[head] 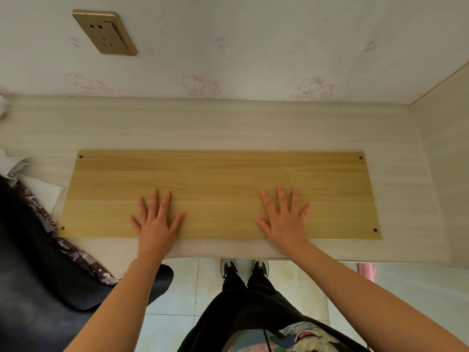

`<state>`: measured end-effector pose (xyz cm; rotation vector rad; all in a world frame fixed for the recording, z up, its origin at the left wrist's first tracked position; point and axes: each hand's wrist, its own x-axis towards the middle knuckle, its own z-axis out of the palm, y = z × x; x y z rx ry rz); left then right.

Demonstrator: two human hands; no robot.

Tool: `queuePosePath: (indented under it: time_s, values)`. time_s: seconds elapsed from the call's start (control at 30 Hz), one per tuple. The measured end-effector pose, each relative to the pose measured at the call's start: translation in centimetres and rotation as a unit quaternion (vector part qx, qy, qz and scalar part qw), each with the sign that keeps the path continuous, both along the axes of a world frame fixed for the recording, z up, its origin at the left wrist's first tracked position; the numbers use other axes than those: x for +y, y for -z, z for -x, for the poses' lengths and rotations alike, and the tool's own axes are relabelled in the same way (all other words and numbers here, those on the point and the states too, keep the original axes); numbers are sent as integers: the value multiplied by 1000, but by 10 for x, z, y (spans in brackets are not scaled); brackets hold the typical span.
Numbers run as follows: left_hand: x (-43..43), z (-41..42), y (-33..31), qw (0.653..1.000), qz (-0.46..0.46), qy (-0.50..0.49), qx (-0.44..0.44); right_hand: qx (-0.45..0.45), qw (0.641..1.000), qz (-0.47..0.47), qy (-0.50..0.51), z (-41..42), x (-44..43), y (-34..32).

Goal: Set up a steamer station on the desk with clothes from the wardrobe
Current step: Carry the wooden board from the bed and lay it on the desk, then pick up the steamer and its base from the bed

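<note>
Lying flat on the pale worktop (228,128), a yellow wooden board (218,179) with a hole near each corner is seen close to the front edge. Both hands are pressed palm-down on its near half: the left hand (156,222) left of centre, the right hand (285,219) right of centre, well apart. The fingers of each are spread fully wide and nothing is held in either grip. No container is seen.

Bare worktop is left behind the board up to the wall (253,47), where a gold socket (104,33) is mounted at upper left. At the right the worktop is closed off by a side panel (446,138); only a narrow strip lies free between it and the board.

At the left edge, white cloth (38,191) and dark patterned fabric (38,212) are cut off by the frame, the cloth touching the board's left end; what garments they are cannot be told. A dark chair (38,288) is partly seen below them. No steamer is in view. Shoes (243,266) and tiled floor (177,313) are visible under the front edge.
</note>
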<state>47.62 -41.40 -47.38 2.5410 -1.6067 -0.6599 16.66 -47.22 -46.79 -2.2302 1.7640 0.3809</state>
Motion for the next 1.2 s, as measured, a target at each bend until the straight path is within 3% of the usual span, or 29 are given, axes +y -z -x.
queuePosePath:
  time_s: [0.3, 0.53, 0.7, 1.03, 1.2]
  values:
    - [-5, 7, -9, 999, -33, -12, -22, -5, 1000, -13, -7, 2, -5, -7]
    - [7, 50, -16, 999, -10, -39, -12, -29, 999, -5, -19, 19, 6, -26]
    - [31, 88, -17, 1000, 5, 22, -5, -99, 995, -4, -1, 30, 38, -37]
    - [101, 107, -28, 976, 82, 156, 130, -82, 992, -22, 94, 10, 161, -41]
    - [140, 104, -30, 948, 107, 279, 112, -94, 983, -14, 159, -5, 240, -39]
